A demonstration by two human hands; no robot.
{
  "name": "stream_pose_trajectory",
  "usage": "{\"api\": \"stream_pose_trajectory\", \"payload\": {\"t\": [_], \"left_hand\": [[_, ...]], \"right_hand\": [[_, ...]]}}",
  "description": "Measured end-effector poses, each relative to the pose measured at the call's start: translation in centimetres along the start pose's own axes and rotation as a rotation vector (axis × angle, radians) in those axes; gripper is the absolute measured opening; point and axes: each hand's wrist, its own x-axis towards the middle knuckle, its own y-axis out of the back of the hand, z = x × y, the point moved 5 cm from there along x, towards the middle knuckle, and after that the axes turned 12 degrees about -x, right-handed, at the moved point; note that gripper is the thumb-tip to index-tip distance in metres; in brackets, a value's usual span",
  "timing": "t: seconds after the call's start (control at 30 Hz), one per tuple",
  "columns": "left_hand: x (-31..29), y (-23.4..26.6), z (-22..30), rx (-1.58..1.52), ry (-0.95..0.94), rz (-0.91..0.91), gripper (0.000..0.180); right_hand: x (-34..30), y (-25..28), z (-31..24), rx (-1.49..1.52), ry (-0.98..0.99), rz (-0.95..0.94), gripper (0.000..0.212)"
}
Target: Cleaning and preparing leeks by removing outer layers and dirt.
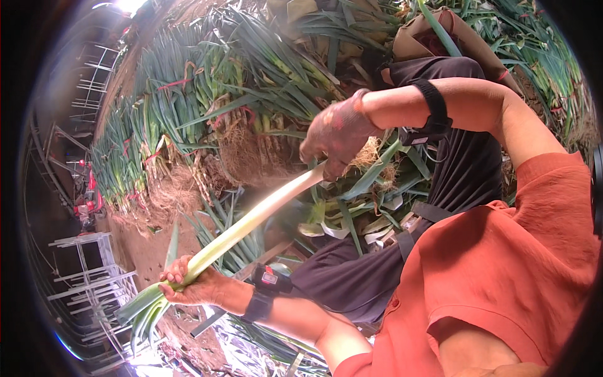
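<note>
A long leek (254,217) slants across the middle, its pale shaft rising toward the right and its cut-looking green leaves hanging at the lower left. My bare left hand (198,286) is closed around it where the shaft turns green. At the pale end, my right hand (339,135), in a dark, stained glove, has its fingers bent around the shaft. Those fingers hide the tip of the leek. Beside the glove shows a tuft of light roots (367,154); I cannot tell whether it belongs to this leek.
Tied bundles of leeks (188,81) with long roots stand beyond my hands, red ties around them. Loose leaves and peelings (352,217) lie between my legs. A brown cardboard box (440,34) is at the upper right, more leeks (546,56) beyond it. Metal racks (94,276) stand at the left.
</note>
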Motion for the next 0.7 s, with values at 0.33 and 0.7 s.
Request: {"api": "stream_pose_trajectory", "payload": {"t": [0.33, 0.7], "left_hand": [[-0.3, -1.1, -0.3, -0.192, 0.128, -0.145, 0.018], [-0.6, -1.6, -0.9, -0.249, 0.167, -0.189, 0.018]], "right_hand": [[-0.1, -2.9, 0.7, 0.663, -0.06, -0.286, 0.029], [-0.4, -5.3, 1.3, 0.92, -0.025, -0.197, 0.022]]}}
